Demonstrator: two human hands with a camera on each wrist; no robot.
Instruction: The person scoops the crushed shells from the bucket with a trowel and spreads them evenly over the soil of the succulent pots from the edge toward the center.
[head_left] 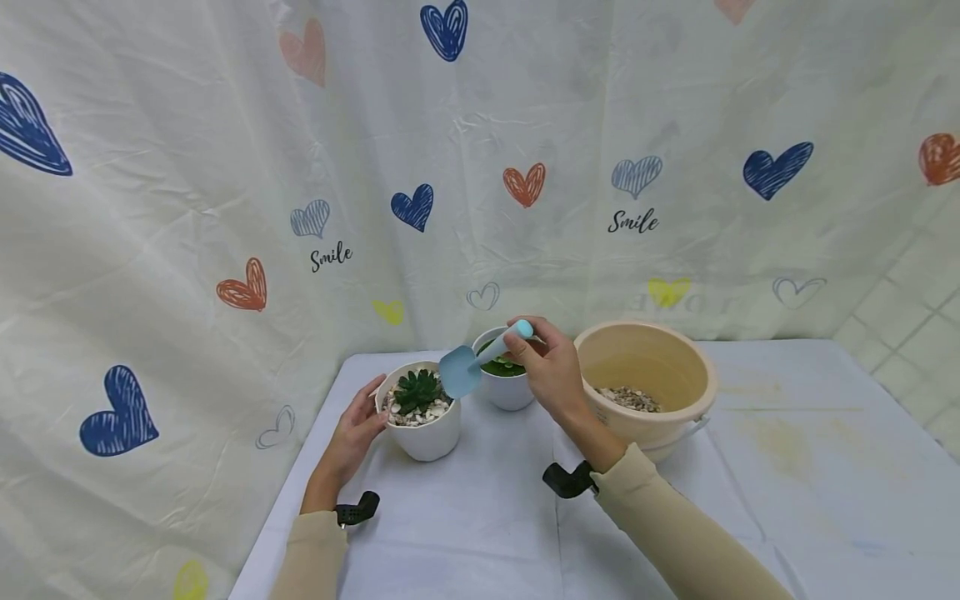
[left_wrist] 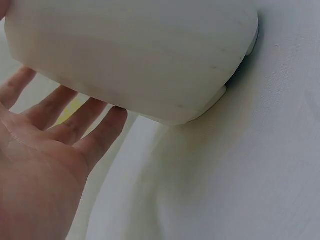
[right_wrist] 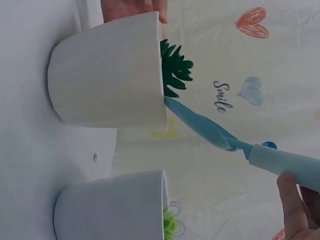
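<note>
A white flowerpot [head_left: 426, 442] with a dark green succulent [head_left: 417, 392] and pale pebbles stands upright on the table. My left hand [head_left: 357, 433] holds its left side near the rim; fingertips touch the pot wall [left_wrist: 130, 60] in the left wrist view. Between thumb and fingers, my right hand [head_left: 551, 367] grips a light blue trowel [head_left: 460, 372] by its handle. The blade slopes down to the pot's right rim, its tip at the rim beside the succulent [right_wrist: 175, 70] in the right wrist view. What lies on the blade is hard to make out.
A second white pot [head_left: 507, 393] with a green plant stands behind the trowel, partly hidden. To the right is a cream bucket [head_left: 678, 371] with some gravel [head_left: 630, 399] inside. A small pebble [right_wrist: 95, 157] lies on the white-covered table. Behind hangs a heart-printed curtain [head_left: 562, 250].
</note>
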